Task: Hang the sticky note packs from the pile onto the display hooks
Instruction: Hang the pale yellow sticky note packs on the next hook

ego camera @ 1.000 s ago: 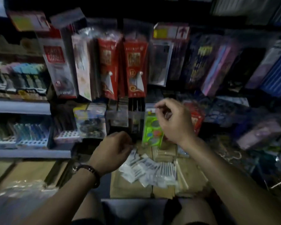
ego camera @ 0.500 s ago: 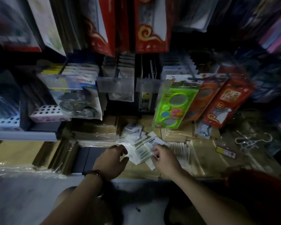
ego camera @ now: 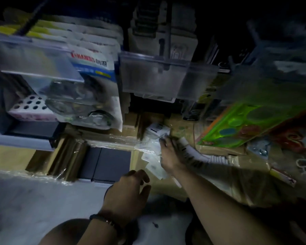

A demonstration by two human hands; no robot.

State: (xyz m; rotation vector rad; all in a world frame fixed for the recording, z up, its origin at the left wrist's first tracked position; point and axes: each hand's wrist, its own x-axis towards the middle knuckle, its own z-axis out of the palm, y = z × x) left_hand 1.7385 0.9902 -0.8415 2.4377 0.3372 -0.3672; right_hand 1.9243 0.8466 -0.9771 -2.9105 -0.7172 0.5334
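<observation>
Now the right hand [ego camera: 169, 156] rests on the pile of sticky note packs [ego camera: 151, 157], which lies on brown cardboard [ego camera: 245, 183] below the hanging green stencil pack [ego camera: 245, 119]. Its grip is too blurred to tell. The left hand [ego camera: 131, 188] hovers just beside the pile, grip wide, holding nothing.

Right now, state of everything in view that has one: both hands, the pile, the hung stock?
left hand, open, holds nothing, just short of the pile.
right hand, on the pile, fingers blurred, grip cannot be told.
sticky note packs, loose heap lying on the cardboard boxes.
green stencil pack, right of the pile, untouched.
clear label flap, hanging above the pile, untouched.
</observation>
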